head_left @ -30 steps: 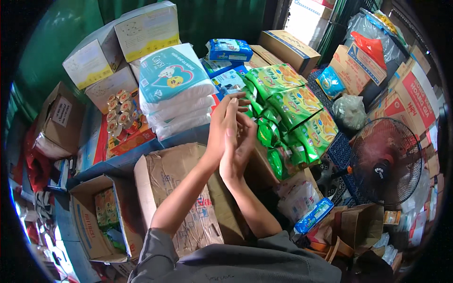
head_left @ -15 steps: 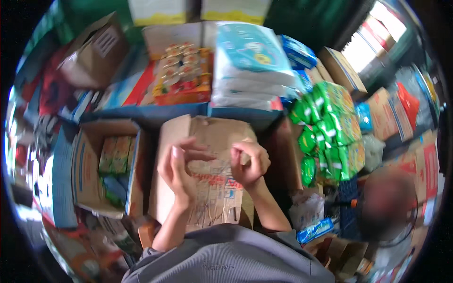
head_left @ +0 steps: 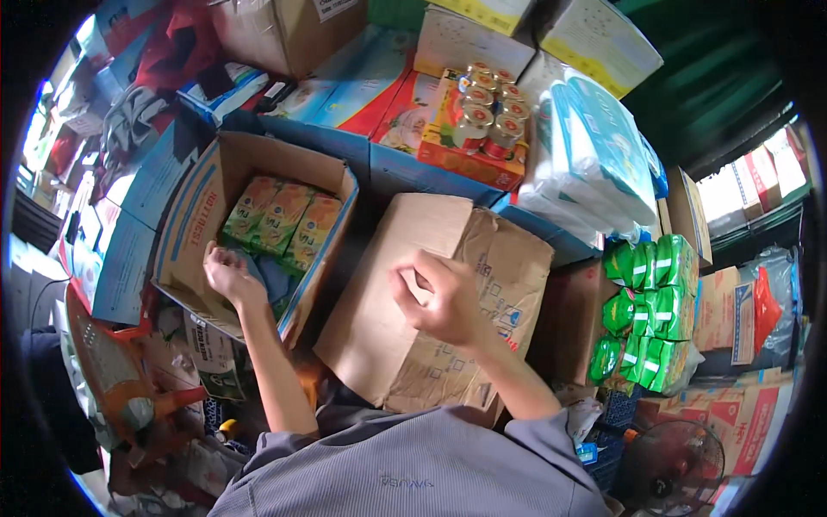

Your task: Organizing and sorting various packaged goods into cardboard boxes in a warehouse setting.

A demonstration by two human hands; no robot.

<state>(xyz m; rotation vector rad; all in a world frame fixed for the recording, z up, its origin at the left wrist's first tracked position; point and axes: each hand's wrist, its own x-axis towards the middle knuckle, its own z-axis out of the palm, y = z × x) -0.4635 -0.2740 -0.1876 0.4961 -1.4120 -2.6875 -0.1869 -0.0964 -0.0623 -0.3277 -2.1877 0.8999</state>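
My left hand [head_left: 231,274] hangs over the near left part of an open cardboard box [head_left: 185,224]. Its fingers are bunched together, and whatever may be in them is hidden. In that box stand several green and orange drink cartons [head_left: 274,217], with a blue wrapped item [head_left: 274,280] nearer to me. My right hand [head_left: 441,297] is over a closed brown cardboard box [head_left: 388,293] in front of me. Thumb and fingers of this hand curl into a ring, and nothing shows inside the ring.
Behind the boxes are metal-lidded jars [head_left: 495,112] on an orange carton [head_left: 469,164] and white-blue plastic packs [head_left: 594,146]. Green packets [head_left: 655,302] are stacked at the right. A fan [head_left: 676,465] stands lower right, an orange plastic chair [head_left: 116,370] lower left.
The view has turned left, so everything has shifted right. My left hand has moved away from my right, over the open box, and its fingers have closed in. My right hand remains above the closed box.
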